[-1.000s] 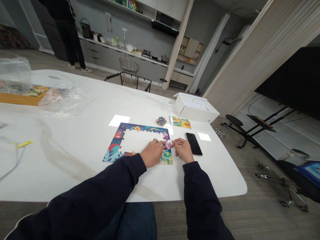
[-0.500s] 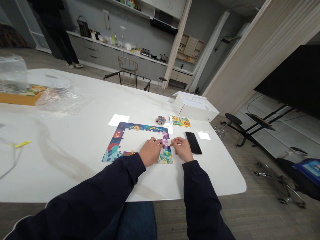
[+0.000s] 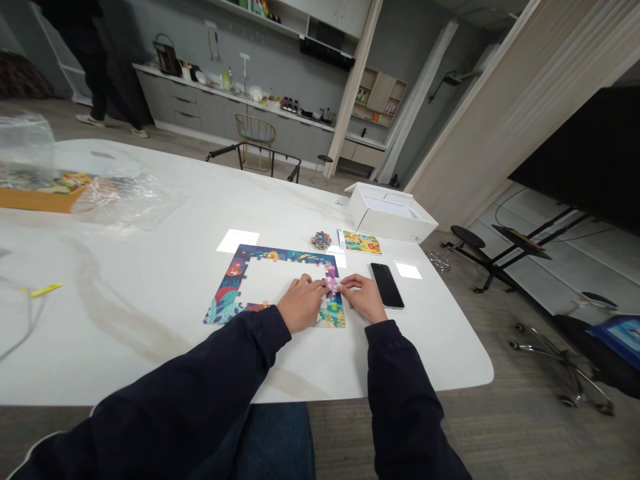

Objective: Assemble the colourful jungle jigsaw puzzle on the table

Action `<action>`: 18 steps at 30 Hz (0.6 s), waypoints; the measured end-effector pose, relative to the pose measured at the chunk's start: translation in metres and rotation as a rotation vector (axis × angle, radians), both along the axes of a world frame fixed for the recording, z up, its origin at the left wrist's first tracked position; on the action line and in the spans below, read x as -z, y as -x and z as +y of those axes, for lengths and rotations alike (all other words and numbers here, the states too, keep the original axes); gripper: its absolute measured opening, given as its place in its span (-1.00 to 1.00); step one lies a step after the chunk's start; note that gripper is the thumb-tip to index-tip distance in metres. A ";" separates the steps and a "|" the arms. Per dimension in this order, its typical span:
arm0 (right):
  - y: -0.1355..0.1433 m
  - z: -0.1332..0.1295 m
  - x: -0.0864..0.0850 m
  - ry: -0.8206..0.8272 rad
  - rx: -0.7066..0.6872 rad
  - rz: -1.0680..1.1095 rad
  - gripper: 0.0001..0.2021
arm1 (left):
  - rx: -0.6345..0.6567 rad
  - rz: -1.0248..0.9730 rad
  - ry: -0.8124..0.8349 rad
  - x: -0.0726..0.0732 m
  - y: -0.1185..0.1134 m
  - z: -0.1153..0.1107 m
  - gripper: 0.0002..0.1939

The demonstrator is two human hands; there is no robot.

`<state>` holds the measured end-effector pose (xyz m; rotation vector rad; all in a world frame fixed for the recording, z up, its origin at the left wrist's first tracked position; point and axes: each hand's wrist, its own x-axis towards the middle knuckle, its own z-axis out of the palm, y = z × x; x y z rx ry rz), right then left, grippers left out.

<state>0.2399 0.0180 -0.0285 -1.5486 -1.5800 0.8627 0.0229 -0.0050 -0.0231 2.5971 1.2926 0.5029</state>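
A jigsaw puzzle frame [image 3: 223,303] with colourful pictures lies flat on the white table, its middle showing bare white. At its right side is a purple puzzle piece [image 3: 331,285] with small light marks. My left hand [image 3: 301,303] reaches over the frame from below, its fingers curled and their tips on the piece's left edge. From the right, my right hand [image 3: 365,297] pinches at the piece's right edge, thumb and forefinger close together. Both hands partly cover the piece, so how it sits in the frame is unclear. Beyond the frame sits a pile of puzzle pieces [image 3: 321,240].
A black phone [image 3: 387,285] lies right of my right hand. Behind are a picture card [image 3: 362,243] and a white box [image 3: 393,217]. At the left are a yellow box [image 3: 43,200] and clear plastic wrapping [image 3: 127,200]. A person [image 3: 95,60] is near the kitchen counter.
My right hand's fingertips have moved slightly left, onto the purple piece's edge. My left hand stays in place. The person in the background has stepped left.
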 end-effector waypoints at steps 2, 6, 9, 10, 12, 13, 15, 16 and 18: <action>0.000 0.000 -0.001 0.001 -0.002 0.003 -0.76 | 0.001 -0.001 -0.003 0.001 0.000 0.000 -0.53; 0.000 0.000 -0.001 -0.001 -0.005 -0.002 -0.76 | 0.004 0.005 -0.011 -0.002 -0.001 -0.002 -0.57; 0.000 0.000 0.001 0.002 -0.008 -0.005 -0.74 | -0.002 0.024 -0.012 -0.010 0.002 0.000 -0.65; -0.001 0.000 0.001 0.004 -0.008 -0.004 -0.74 | -0.008 0.033 -0.009 -0.013 0.005 0.001 -0.69; -0.001 0.001 0.002 0.007 -0.007 -0.001 -0.73 | -0.036 0.050 0.002 -0.021 0.015 0.005 -0.74; -0.001 0.001 0.002 0.008 -0.008 -0.001 -0.73 | -0.058 0.055 0.008 -0.024 0.020 0.008 -0.74; 0.000 0.000 0.001 0.009 -0.008 -0.002 -0.73 | -0.105 0.053 0.027 -0.028 0.032 0.015 -0.74; 0.000 0.000 0.001 0.009 -0.006 -0.004 -0.73 | -0.127 0.041 0.035 -0.029 0.038 0.018 -0.76; 0.001 0.000 -0.001 0.007 -0.001 -0.002 -0.74 | -0.153 -0.007 0.038 -0.027 0.045 0.025 -0.81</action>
